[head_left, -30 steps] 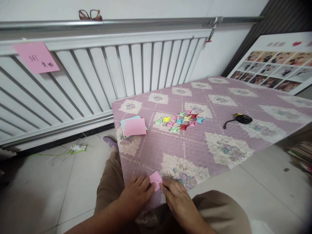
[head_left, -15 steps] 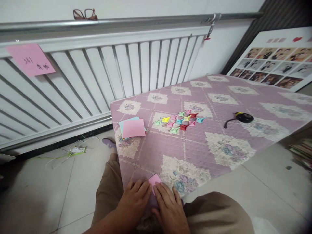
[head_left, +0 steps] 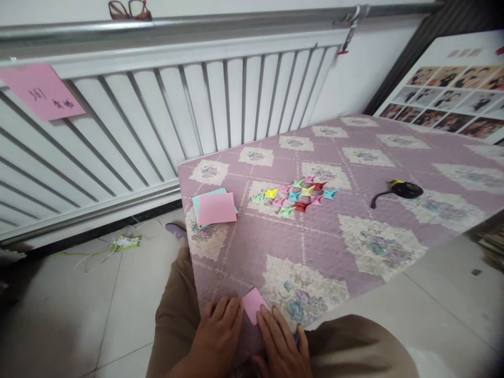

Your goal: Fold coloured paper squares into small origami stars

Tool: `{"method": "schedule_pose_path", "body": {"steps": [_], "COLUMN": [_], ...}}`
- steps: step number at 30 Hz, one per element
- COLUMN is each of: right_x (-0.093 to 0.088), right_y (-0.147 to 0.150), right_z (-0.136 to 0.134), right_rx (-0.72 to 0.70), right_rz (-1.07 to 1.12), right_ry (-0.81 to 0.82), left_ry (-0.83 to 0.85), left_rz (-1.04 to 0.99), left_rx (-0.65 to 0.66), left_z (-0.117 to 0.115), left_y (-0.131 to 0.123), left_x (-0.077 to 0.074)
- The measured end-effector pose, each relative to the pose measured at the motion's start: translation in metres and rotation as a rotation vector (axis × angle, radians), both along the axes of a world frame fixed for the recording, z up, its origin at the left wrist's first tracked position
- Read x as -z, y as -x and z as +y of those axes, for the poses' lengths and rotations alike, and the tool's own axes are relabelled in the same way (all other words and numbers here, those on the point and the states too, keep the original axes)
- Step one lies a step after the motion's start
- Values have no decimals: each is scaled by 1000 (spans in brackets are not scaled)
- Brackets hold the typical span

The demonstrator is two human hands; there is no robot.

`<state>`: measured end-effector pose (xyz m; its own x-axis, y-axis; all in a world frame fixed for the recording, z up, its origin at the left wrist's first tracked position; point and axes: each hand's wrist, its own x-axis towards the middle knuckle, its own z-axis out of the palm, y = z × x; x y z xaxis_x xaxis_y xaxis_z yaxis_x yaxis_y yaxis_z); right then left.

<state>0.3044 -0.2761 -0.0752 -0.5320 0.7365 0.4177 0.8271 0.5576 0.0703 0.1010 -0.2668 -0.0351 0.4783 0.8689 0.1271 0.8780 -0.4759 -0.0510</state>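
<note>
A small folded piece of pink paper (head_left: 252, 303) lies on the table near its front edge. My left hand (head_left: 218, 332) rests flat just left of it, the fingertips at the paper's left edge. On the other side, my right hand (head_left: 281, 340) lies with fingers extended, its fingertips touching the paper's lower right edge. Beyond the hands is a stack of coloured paper (head_left: 217, 208), a pink sheet on top and light blue beneath. Right of that stack sit several small folded paper pieces (head_left: 294, 196) in pink, green, yellow, red and blue, grouped in slanting rows.
A purple floral cloth (head_left: 252, 252) covers the table. A black object with a curved tail (head_left: 405, 189) lies at the right. Behind stands a white radiator (head_left: 197, 100) with a pink note (head_left: 43, 92); glasses (head_left: 129, 9) rest above the pipe. A power strip (head_left: 126, 242) is on the floor.
My fingers have drawn apart slightly, exposing more of the small pink paper. My right hand has shifted a little to the right. The camera view has tilted slightly.
</note>
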Motion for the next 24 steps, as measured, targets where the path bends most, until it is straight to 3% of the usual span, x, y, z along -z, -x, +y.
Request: {"method": "schedule_pose_path", "body": {"steps": [8,13,19,24], "right_x": [5,3,-28,-58], "right_y": [2,2,-1,11], "right_z": [-4,-6,6,32], "right_rx": [49,91,87,292], "right_rz": [-14,35,135,306], "right_ry": [-24,42,235,444], "left_ry": [-13,78,212,389], "left_rz": [-38,-35,-110,-226], "left_rx": [-56,-69,-177,-238], "left_z": [-2,-3,0,24], "left_y": [-3,-2,-7,-12], "left_x": [6,6,-1,-29]}}
